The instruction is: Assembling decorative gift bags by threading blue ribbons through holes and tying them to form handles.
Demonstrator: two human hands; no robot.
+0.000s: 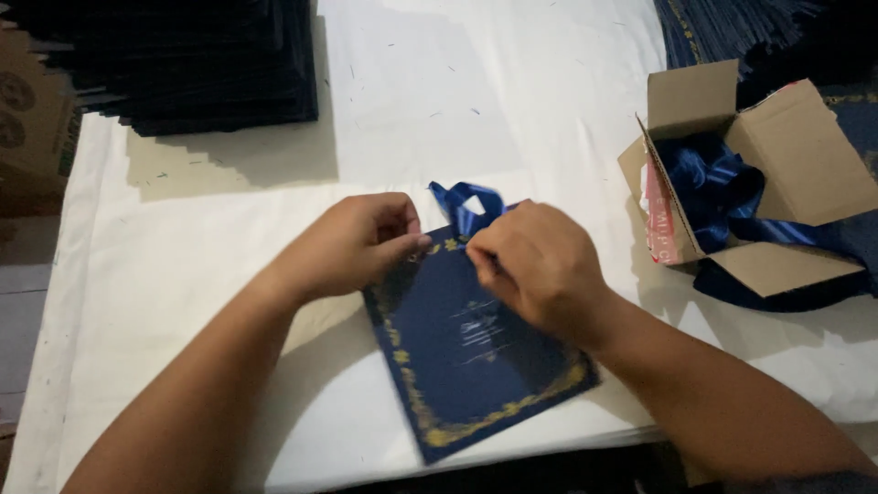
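both forearms reach in from the bottom edge toward a dark blue card (466, 352) with a gold border, which lies tilted on the white desk (229, 274) near its front edge. left hand (352, 242) rests on the card's upper left corner, fingers curled and pinched together at the edge. right hand (540, 265) sits over the card's top edge, fingers closed on a blue ribbon (462, 203) that loops up just behind the card. off to the right stands an open cardboard box (796, 146) stuffed with more blue ribbon. a stack of dark blue cards (183, 59) sits at the far left of the desk, well apart from the hands.
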